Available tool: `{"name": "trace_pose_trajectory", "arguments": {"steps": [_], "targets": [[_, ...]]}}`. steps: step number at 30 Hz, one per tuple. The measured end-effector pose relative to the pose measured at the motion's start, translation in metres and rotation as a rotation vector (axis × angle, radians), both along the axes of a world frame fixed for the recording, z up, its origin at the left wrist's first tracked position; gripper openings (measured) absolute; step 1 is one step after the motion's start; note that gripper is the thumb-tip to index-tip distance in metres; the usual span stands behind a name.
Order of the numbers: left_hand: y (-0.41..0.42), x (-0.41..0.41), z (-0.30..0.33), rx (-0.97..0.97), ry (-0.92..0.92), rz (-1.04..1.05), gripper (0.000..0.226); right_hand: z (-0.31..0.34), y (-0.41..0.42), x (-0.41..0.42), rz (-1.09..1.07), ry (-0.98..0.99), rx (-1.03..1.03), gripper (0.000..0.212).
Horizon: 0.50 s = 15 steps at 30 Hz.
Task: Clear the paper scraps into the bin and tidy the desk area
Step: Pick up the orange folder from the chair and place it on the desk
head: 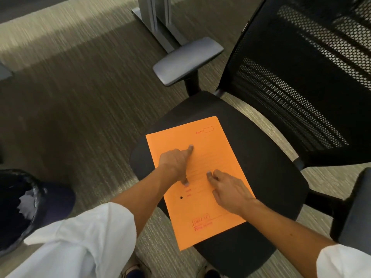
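Observation:
An orange folder (200, 209) with red printing lies flat on the black seat (267, 173) of an office chair. My left hand (174, 161) rests on the folder's left half, forefinger stretched forward and thumb pointing back, holding nothing. My right hand (228, 191) lies on the folder's right side with its fingers spread and pressing down. A dark bin (26, 209) lined with a black bag stands on the carpet at the lower left; a pale scrap shows inside it.
The chair's mesh backrest (301, 77) rises at the right, with grey armrests at the far side (186, 60) and near right (355, 213). A grey desk leg (154, 23) stands on the carpet behind. My shoes show at the bottom edge.

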<state>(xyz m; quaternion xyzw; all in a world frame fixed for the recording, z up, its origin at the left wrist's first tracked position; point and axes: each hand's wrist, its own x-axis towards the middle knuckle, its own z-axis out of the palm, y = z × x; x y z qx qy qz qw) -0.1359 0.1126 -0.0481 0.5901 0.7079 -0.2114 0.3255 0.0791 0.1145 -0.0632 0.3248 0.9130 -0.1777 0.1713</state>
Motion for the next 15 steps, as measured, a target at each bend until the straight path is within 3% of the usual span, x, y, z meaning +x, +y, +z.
{"name": "trace_pose_trajectory", "arguments": {"steps": [9, 12, 15], "targets": [[-0.002, 0.003, 0.003, 0.026, -0.002, 0.017, 0.135, 0.005, -0.075, 0.042, 0.213, 0.073, -0.078, 0.077], [-0.004, 0.002, 0.002, 0.046, 0.0, 0.007, 0.134, 0.005, -0.09, 0.046, 0.283, 0.088, -0.041, 0.071], [-0.005, 0.002, 0.0, 0.05, 0.001, 0.004, 0.135, 0.001, -0.101, 0.04, 0.313, 0.176, 0.108, 0.051]]}}
